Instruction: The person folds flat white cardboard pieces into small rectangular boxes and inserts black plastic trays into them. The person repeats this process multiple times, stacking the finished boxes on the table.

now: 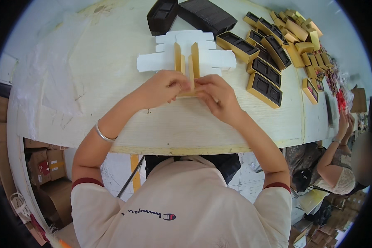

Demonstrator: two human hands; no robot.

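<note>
A partly folded gold box [195, 58] stands in front of me with its two long walls upright. My left hand [165, 86] has its fingers curled at the near left end of the box. Across from it, my right hand [220, 97] pinches the near right end between thumb and fingers. Fingertips hide the near corners and the end flap. Flat white box blanks [153, 63] lie spread under and beyond the gold walls, their flaps sticking out to both sides.
Black plastic inserts are stacked behind, one stack upright [162, 16] and one lying over [206, 17]. To the right sit several gold boxes [265, 90] with black inserts, then a heap of gold boxes [297, 31]. Clear plastic [56, 78] covers the left. Another person's hands [345, 124] hold something red.
</note>
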